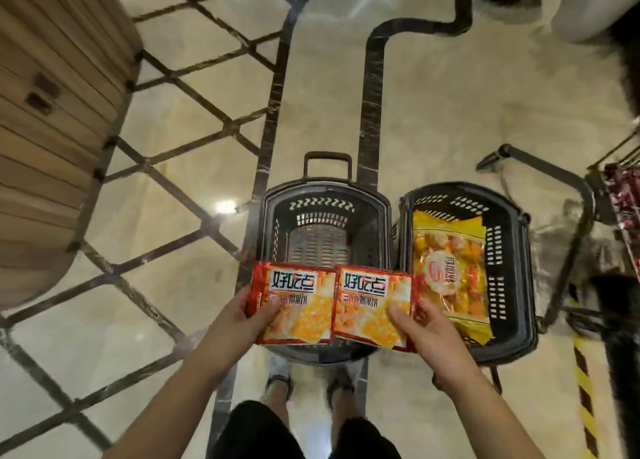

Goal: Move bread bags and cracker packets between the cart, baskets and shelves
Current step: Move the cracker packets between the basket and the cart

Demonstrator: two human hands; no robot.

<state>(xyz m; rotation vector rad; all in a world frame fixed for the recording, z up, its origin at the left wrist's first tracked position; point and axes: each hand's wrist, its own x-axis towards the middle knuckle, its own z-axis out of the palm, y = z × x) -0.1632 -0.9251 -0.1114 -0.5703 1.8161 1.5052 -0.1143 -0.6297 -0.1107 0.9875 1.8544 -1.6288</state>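
Over the left basket (264, 223), two cracker packets (294, 306) are held edge to edge, one pinched in the left hand (247, 318), one in the right hand (427, 328), a bread bag (450, 268) lying in the right basket (514, 250).

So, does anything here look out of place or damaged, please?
Nothing stands out: the left hand holds the left cracker packet, the right hand the right cracker packet, both intact; the bread bag lies inside the right basket.
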